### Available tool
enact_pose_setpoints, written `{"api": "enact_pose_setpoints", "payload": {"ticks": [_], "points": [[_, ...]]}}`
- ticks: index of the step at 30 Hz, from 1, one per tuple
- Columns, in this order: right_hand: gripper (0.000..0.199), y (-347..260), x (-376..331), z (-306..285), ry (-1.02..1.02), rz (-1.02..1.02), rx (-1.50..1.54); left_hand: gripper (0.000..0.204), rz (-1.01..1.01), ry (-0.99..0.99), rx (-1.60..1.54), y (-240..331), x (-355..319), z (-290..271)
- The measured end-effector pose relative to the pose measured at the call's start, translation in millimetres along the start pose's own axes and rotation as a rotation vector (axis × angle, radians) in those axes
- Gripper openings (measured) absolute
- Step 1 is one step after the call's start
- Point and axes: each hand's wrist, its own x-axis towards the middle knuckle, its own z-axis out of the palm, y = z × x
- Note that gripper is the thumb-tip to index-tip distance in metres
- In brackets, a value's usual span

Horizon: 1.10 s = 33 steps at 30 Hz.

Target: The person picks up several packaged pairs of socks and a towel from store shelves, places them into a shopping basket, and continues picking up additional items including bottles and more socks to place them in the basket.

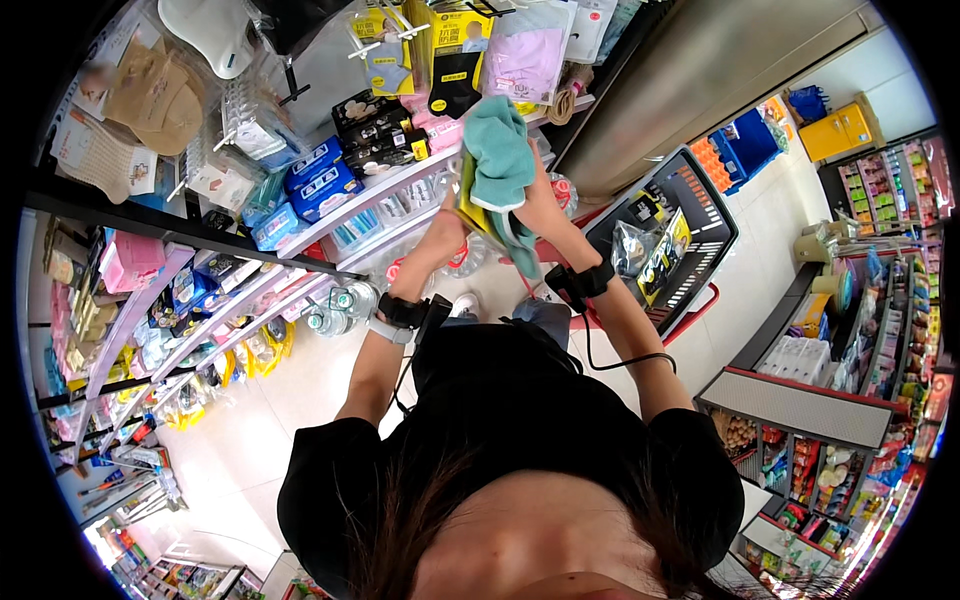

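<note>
**Both hands raised on folded cloths**

Right hand (537, 205) gripping a teal cloth (499, 150) from the right side; left hand (447, 228) closed on the yellow cloth (472, 205) just beneath. Beyond the knuckles, white shelves (375, 185) with blue packs (322, 180). Right of the right wrist, a black shopping basket (690, 215) holding packets.

Shop, stocked shelves (330, 215), shopping basket (700, 225)

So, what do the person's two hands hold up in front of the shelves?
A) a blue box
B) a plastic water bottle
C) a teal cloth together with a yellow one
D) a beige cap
C: the left hand and right hand both grip the teal cloth, with the yellow cloth beneath it.
</note>
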Motion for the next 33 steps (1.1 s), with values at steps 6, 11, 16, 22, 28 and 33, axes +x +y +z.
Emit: {"api": "enact_pose_setpoints", "payload": {"ticks": [6,11,16,22,28,33], "points": [[0.031,46,-30,-1,0.003,0.286,0.301,0.071,0.166,-0.068,-0.545,44,-5,16],[0.031,45,-40,-13,-0.072,0.448,0.613,0.093,0.313,0.308,0.783,13,14,9],[0.033,60,-34,-33,-0.24,0.61,1.446,0.104,0.225,0.17,0.327,7,19,5],[0.032,45,-12,-53,0.286,0.608,0.746,0.078,0.128,0.476,0.668,-5,13,6],[0.022,-8,15,-92,-0.003,0.422,0.133,0.075,0.137,0.539,0.87,5,4,10],[0.014,11,15,-91,0.002,0.335,-0.053,0.083,0.222,0.509,0.928,5,2,12]]}}
